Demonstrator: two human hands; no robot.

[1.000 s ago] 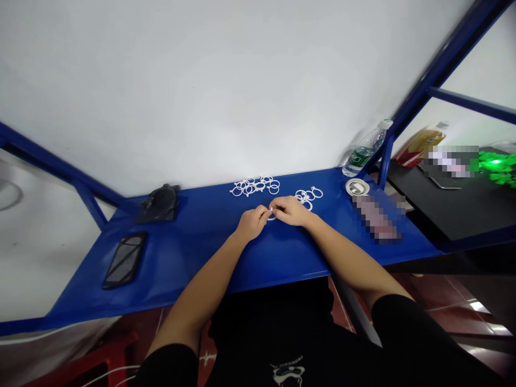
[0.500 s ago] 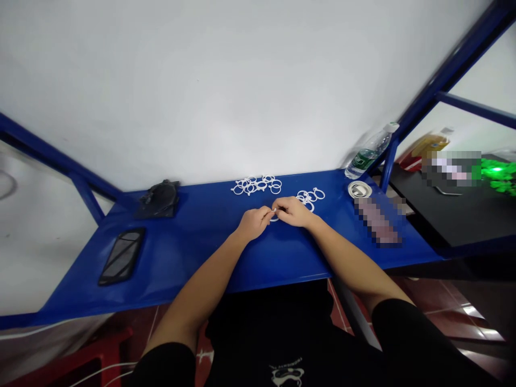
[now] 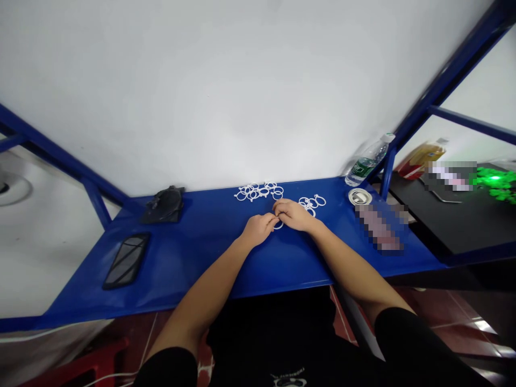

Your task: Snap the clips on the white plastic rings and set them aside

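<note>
We have both hands together over the middle of the blue bench point(image 3: 193, 258), fingertips meeting. Our left hand point(image 3: 258, 228) and our right hand point(image 3: 294, 215) each pinch the same small white ring point(image 3: 278, 226), which hangs between them just above the bench top; only its lower arc shows beneath the fingers, so we cannot tell how the rest of it is gripped.

At about twelve o'clock from our hands, near the wall, lies a loose heap of rings point(image 3: 260, 191), white like the one we hold. A smaller cluster of rings point(image 3: 312, 202) sits at about two o'clock, just beside our right hand.

Further out at three o'clock stands a round metal tin point(image 3: 359, 196), and beyond it, at two o'clock, a water bottle point(image 3: 367, 159) leans by the blue frame post. At nine o'clock a black pouch point(image 3: 165, 204) rests against the wall, and at eight o'clock a dark phone point(image 3: 127, 259) lies flat.
</note>
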